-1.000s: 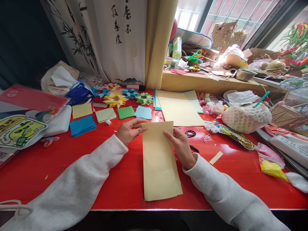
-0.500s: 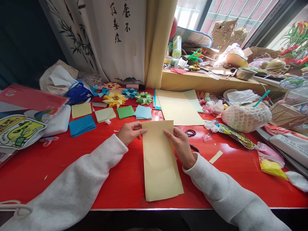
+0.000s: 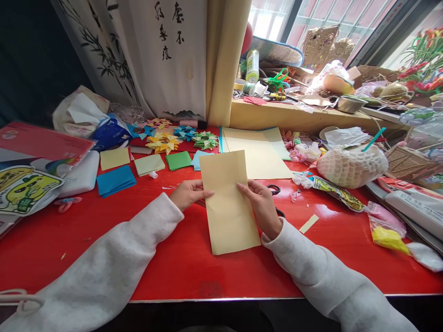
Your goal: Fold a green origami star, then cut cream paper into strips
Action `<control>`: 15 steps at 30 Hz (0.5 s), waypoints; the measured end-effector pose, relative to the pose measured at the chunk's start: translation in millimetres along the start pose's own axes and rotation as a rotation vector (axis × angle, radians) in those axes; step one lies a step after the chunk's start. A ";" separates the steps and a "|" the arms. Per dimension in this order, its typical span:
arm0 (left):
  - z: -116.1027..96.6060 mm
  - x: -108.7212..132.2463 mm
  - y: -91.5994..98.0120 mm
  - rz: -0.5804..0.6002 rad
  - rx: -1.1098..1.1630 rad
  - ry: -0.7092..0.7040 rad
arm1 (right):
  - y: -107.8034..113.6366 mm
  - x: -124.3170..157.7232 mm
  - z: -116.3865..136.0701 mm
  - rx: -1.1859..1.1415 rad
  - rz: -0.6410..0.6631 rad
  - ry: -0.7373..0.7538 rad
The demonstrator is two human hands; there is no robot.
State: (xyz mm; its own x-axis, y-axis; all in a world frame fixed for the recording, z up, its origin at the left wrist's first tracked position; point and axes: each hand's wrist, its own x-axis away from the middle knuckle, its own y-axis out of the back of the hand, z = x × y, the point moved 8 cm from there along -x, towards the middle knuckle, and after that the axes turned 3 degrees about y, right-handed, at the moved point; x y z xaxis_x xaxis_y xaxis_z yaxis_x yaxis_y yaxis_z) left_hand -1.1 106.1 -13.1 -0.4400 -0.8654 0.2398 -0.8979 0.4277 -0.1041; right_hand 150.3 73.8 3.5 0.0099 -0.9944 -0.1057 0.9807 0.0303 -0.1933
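Observation:
A long pale-yellow sheet of paper (image 3: 228, 212) is held up off the red table, tilted slightly. My left hand (image 3: 191, 196) pinches its left edge between thumb and fingers. On the opposite edge, my right hand (image 3: 261, 203) grips the sheet with the thumb in front and the fingers behind. Scissors (image 3: 274, 189) lie partly hidden behind my right hand. Larger cream sheets (image 3: 266, 159) rest beyond the held paper, and a light-blue paper stack (image 3: 197, 160) is partly covered by its upper left corner.
Paper stacks in blue (image 3: 116, 180), green (image 3: 178, 160) and cream (image 3: 149, 164) lie behind my left hand, with folded paper stars (image 3: 164, 143) farther back. A netted white bundle (image 3: 352, 166) and a paper strip (image 3: 309, 224) are on the right. The table's front edge (image 3: 214, 301) runs below.
The pale-yellow sheet has moved up and away from the table's front edge, its lower end rising. Both hands keep hold of its sides, a little lower along it.

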 end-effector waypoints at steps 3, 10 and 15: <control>2.3 -0.2 1.8 -0.021 0.008 -0.018 | -1.7 -1.0 0.2 0.019 0.037 -0.028; -3.5 -1.1 10.6 -0.083 0.004 -0.091 | -1.8 0.4 -5.7 0.007 0.058 -0.060; 0.4 0.3 3.4 -0.036 0.005 -0.038 | -0.2 -0.4 -2.7 -0.006 0.034 -0.041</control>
State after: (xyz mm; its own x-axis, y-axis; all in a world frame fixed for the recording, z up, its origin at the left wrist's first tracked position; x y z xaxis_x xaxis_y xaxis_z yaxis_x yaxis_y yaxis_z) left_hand -4.3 107.2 -13.8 -0.4077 -0.8895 0.2064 -0.9131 0.3952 -0.1008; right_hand 149.6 74.4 1.0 0.0510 -0.9961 -0.0721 0.9784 0.0644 -0.1967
